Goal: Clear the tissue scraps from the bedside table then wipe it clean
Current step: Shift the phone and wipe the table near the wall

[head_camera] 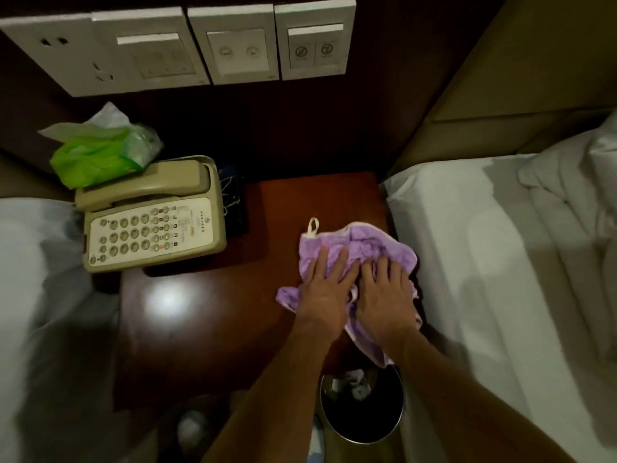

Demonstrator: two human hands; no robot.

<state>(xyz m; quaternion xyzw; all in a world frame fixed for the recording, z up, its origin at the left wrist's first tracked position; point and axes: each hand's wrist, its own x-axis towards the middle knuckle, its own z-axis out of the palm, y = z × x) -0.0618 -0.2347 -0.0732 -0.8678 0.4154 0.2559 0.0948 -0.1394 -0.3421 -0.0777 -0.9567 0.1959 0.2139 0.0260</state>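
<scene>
Sitting on bedside table [207, 329], left rear corner: telephone [150, 222]. Leaning on telephone's back, at table's rear left: tissue pack [103, 152]. Lying on table's right front part, hanging over front edge: cloth [364, 243]. Pressing flat on cloth, side by side: left hand [325, 292], right hand [384, 292]. Standing before table's front edge, right end: bin [377, 416]. Lying in bin: tissue scraps [355, 384]. Standing just beside table's left: left bed [40, 262]. Just beside table's right: right bed [467, 262]. Hanging on wall behind table: switch panels [233, 45].

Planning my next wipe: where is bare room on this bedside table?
Bare wood: the near-left part of the table, between phone and purple cloth, and behind the cloth. Crowded: far-left, with phone and tissue pack.
</scene>
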